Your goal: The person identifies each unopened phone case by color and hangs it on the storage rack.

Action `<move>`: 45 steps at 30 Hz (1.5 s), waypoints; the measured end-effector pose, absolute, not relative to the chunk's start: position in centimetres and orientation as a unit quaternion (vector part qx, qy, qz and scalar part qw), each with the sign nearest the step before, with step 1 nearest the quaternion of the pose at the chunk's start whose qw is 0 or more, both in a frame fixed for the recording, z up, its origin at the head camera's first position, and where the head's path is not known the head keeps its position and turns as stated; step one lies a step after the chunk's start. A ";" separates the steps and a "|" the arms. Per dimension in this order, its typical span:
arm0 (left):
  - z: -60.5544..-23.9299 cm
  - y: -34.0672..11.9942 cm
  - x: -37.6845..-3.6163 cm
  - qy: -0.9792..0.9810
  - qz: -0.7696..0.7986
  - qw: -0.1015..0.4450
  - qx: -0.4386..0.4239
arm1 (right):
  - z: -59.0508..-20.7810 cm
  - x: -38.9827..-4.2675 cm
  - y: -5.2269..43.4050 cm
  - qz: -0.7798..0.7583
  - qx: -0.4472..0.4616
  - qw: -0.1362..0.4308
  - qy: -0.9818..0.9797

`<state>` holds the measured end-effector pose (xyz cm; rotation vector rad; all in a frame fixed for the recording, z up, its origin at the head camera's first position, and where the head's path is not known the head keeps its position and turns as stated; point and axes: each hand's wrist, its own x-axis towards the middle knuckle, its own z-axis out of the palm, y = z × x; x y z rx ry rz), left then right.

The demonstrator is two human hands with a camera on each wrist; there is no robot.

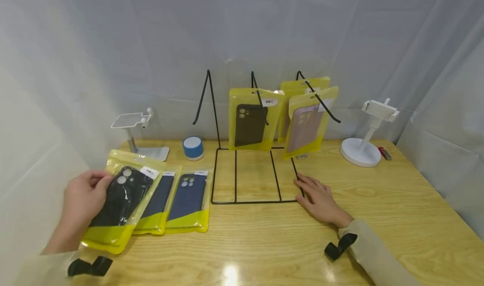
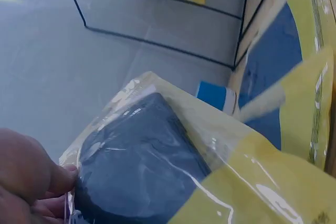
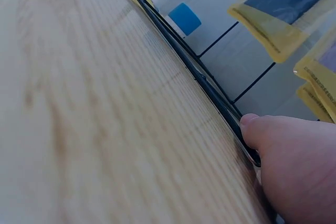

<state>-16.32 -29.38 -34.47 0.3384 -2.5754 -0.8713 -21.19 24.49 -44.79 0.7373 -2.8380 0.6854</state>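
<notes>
Lower left of frame: left hand [image 1: 81,200] pinching black phone case pack [image 1: 119,200] by its left edge, lifted just above counter [image 1: 397,210]. Light, floppy, slick plastic sleeve; best gripped at edge or yellow header. Lower centre-right: right hand [image 1: 319,198] flat, fingers relaxed, touching wire rack [image 1: 249,174] base corner.

Lighting was bright, diffuse, overhead; glare spot on the table [image 1: 230,273] near its front edge. Wrist views were soft, with close surfaces blurred. Shadows were faint.
</notes>
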 end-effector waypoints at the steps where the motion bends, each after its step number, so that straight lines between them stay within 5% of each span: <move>1: -34.2 -28.9 -16.1 -0.920 -0.313 0.209 0.111 | -44.8 -21.2 24.5 0.226 0.244 0.066 -0.941; 25: -30.2 -18.2 -12.8 -0.828 -0.462 0.293 -0.123 | -45.0 -21.4 24.5 0.228 0.242 0.070 -0.941; 45: -28.4 -10.0 -14.0 -0.740 -0.578 0.246 -0.240 | -45.4 -21.5 24.6 0.224 0.242 0.072 -0.941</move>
